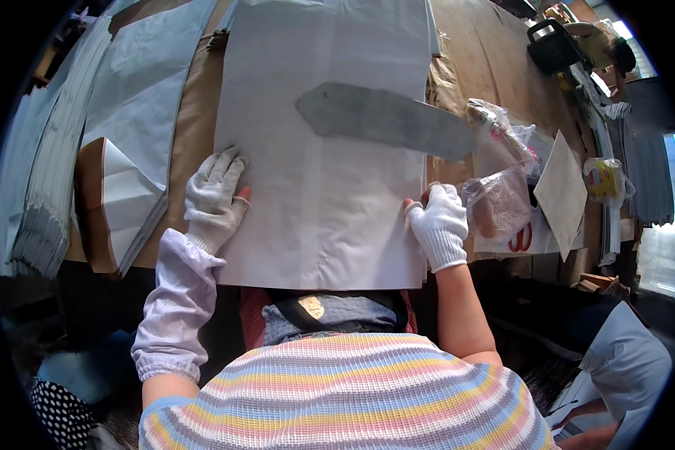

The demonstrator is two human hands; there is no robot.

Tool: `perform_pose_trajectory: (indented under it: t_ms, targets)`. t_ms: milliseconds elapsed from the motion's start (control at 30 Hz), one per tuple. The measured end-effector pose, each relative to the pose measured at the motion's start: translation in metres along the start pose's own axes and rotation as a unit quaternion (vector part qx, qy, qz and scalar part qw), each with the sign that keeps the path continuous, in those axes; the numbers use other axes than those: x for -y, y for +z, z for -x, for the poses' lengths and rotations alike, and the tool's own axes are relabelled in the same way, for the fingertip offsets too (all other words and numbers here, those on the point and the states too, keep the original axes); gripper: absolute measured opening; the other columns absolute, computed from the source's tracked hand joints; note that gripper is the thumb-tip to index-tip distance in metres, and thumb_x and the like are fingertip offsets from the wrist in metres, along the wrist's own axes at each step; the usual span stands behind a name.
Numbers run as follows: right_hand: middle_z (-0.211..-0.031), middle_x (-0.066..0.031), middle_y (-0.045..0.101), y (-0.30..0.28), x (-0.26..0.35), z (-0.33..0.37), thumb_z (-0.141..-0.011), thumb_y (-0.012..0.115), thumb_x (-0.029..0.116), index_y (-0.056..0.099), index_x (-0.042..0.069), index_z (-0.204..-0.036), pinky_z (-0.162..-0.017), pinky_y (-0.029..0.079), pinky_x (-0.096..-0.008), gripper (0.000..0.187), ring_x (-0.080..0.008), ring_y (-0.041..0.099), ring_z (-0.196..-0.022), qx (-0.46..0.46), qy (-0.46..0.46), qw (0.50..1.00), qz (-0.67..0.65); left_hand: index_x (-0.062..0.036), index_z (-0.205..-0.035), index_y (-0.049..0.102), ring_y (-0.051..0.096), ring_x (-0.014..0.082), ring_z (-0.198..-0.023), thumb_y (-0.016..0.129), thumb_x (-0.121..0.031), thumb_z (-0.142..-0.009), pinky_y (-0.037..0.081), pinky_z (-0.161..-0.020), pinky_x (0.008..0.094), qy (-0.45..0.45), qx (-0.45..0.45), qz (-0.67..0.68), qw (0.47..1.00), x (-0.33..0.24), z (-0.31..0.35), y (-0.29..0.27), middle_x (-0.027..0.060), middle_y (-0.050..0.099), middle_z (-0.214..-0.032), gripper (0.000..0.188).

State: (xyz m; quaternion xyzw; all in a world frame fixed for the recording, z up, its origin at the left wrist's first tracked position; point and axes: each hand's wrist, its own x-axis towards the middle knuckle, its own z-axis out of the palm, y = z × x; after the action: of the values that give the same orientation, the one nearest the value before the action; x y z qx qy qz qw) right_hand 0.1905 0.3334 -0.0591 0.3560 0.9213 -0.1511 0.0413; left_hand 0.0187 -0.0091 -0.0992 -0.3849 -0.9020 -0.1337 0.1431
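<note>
A large white paper sheet [315,202] lies lengthwise before me, with a paler seam-like band down its middle. My left hand [216,196], in a white glove with the thumb tip bare, rests on its left edge, fingers stretched out and thumb apart. At the right edge my right hand [439,221], in a white glove with bare fingertips, has its fingers curled in, thumb against the paper. A flat grey plate [382,118] with a pointed left end lies across the sheet's upper part, its right end reaching past the edge.
Stacks of white paper [139,82] lie at left, beside a folded brown-and-white paper piece [101,202]. To the right are clear plastic bags [495,202], red-handled scissors [520,238] and a pale diamond-shaped piece [562,195]. Another person [604,49] is at the far right.
</note>
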Motion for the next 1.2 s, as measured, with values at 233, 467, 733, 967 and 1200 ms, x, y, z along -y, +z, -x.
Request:
perform_pose_trajectory:
  t_ms: [233,467,733,967,1200]
  targets:
    - [-0.124,-0.0149,0.066,0.006,-0.068,-0.006,-0.084,0.071,-0.003,0.07,-0.003,-0.119,-0.094,0.053,-0.0313,0.035,-0.027,0.065,-0.113,0.009,-0.225,0.862,-0.454,-0.0031,-0.117,0.072,0.057,0.038,-0.131,0.072,0.001,-0.076,0.046,-0.112,0.0453,-0.022,0.007,0.139,0.99,0.013,0.004,-0.006,0.0154,0.066,-0.134,0.042]
    - [-0.108,-0.0132,0.069,0.018,-0.05,0.008,-0.07,0.08,0.004,0.07,0.0,-0.098,-0.088,0.053,-0.0438,0.03,-0.0345,0.066,-0.097,-0.161,-0.244,0.939,-0.181,-0.0028,-0.114,0.072,0.056,0.0372,-0.134,0.069,0.009,-0.073,0.047,-0.112,0.0437,-0.022,0.048,0.133,0.99,0.011,0.006,-0.015,0.014,0.067,-0.133,0.043]
    - [-0.106,-0.013,0.069,0.014,-0.044,-0.009,-0.084,0.069,0.007,0.074,0.004,-0.092,-0.089,0.056,-0.0382,0.01,-0.031,0.068,-0.098,-0.026,-0.124,0.987,-0.101,-0.0033,-0.113,0.071,0.057,0.0378,-0.132,0.069,0.01,-0.072,0.048,-0.111,0.0441,0.001,-0.014,0.119,0.993,0.011,0.009,-0.002,0.014,0.067,-0.134,0.043]
    - [-0.113,-0.0148,0.065,0.011,-0.05,-0.005,-0.079,0.07,-0.006,0.069,0.001,-0.11,-0.084,0.055,-0.0398,0.031,-0.0349,0.065,-0.097,-0.207,-0.408,0.866,-0.203,-0.0025,-0.114,0.071,0.055,0.0387,-0.134,0.066,0.009,-0.073,0.047,-0.113,0.0452,-0.01,0.047,0.154,0.987,0.008,0.002,-0.017,0.0154,0.066,-0.135,0.043]
    - [-0.091,-0.0003,0.069,0.021,-0.051,-0.013,-0.074,0.082,0.013,0.069,0.014,-0.082,-0.071,0.054,-0.0397,0.015,-0.0244,0.068,-0.083,-0.193,-0.538,0.819,-0.038,-0.0057,-0.129,0.062,0.058,0.0383,-0.129,0.062,0.013,-0.064,0.05,-0.109,0.047,0.157,0.064,0.024,0.985,0.04,0.006,-0.054,0.0149,0.066,-0.132,0.067]
